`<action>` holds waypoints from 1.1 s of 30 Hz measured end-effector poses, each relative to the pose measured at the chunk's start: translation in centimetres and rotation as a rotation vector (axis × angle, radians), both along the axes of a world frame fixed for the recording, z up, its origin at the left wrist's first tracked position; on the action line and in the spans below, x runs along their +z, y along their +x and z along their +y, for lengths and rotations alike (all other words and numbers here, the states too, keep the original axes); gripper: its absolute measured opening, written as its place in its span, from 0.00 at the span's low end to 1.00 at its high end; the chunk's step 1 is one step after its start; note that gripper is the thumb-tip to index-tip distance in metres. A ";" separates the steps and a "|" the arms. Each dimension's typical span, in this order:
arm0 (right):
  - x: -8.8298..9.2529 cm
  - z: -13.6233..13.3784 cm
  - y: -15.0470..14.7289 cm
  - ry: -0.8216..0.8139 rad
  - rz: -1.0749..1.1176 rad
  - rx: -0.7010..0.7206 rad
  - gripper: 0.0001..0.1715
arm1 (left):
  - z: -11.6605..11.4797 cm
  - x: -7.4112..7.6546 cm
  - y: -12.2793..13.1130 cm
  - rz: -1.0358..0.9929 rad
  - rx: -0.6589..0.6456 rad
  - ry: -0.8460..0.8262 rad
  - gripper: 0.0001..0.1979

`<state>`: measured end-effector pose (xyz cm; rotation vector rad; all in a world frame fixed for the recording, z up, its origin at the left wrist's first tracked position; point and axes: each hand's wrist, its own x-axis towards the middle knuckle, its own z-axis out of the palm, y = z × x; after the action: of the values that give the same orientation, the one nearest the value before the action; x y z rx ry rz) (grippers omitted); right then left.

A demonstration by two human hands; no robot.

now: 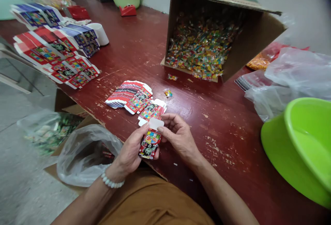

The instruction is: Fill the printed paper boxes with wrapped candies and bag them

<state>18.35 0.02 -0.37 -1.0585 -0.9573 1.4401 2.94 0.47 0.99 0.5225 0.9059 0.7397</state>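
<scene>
- Head view: left hand [130, 149] curled, thumb and fingers gripping a small printed carton [150, 144] upright, white flap [156, 124] on top
- right hand [179, 137] half-closed, fingers pressing that flap
- flat cartons [129, 94] lie just ahead on the worn red table [207, 142]

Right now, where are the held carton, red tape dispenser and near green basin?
Printed carton [150, 144]: head view, front panel.
Red tape dispenser [127, 10]: head view, body.
Green basin [307, 138]: head view, inner wall.

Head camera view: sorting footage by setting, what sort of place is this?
Likely a hand-packing workshop for sweets: a cardboard box of wrapped sweets, stacks of printed red cartons, and the left hand and right hand holding one carton on a worn dark-red table.
</scene>
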 end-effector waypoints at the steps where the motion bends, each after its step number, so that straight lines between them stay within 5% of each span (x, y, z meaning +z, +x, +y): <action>1: -0.1 0.1 -0.1 -0.032 0.057 -0.015 0.24 | 0.2 0.0 0.0 -0.006 0.016 -0.027 0.23; 4: -0.2 0.4 -0.1 -0.101 0.133 0.026 0.31 | 0.5 0.1 0.0 -0.032 0.040 -0.065 0.21; 9: 0.1 0.3 0.4 -0.084 0.024 0.233 0.17 | 0.2 0.0 -0.2 -0.029 0.036 -0.045 0.25; 17: -1.0 0.1 -0.2 0.434 -0.493 -0.061 0.05 | -0.5 -0.2 -0.1 0.156 0.054 0.172 0.29; 25: 0.2 0.4 1.0 0.293 -0.190 0.214 0.06 | -0.3 0.3 -0.5 -0.023 0.000 0.073 0.22; 33: 1.1 1.2 2.3 0.450 -0.412 0.313 0.06 | 0.1 0.7 -0.5 -0.061 -0.038 -0.007 0.26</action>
<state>20.69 1.17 0.72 -0.9039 -1.7163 1.1788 2.47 0.53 1.70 0.5070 0.8401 0.7144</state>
